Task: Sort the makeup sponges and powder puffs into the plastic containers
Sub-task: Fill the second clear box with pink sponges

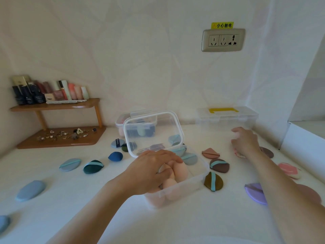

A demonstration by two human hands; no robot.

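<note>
White, smooth tabletop (98,205) against pale walls, strewn with flat teardrop powder puffs (93,166) in blue, green, brown and lilac. At centre, clear rigid plastic container (198,175), hinged lid (153,132) up, holding soft, rounded peach makeup sponges (181,170). Left hand (149,171) inside it, fingers curled around the sponges. Right hand (245,140) farther back, fingers bent over a pink puff (237,153); firmness of hold unclear.

- We see bright, soft, even light with faint shadows.
- We note slight blur on the shelf (58,105) bottles.
- We observe wide-angle bending toward the frame edges.
</note>
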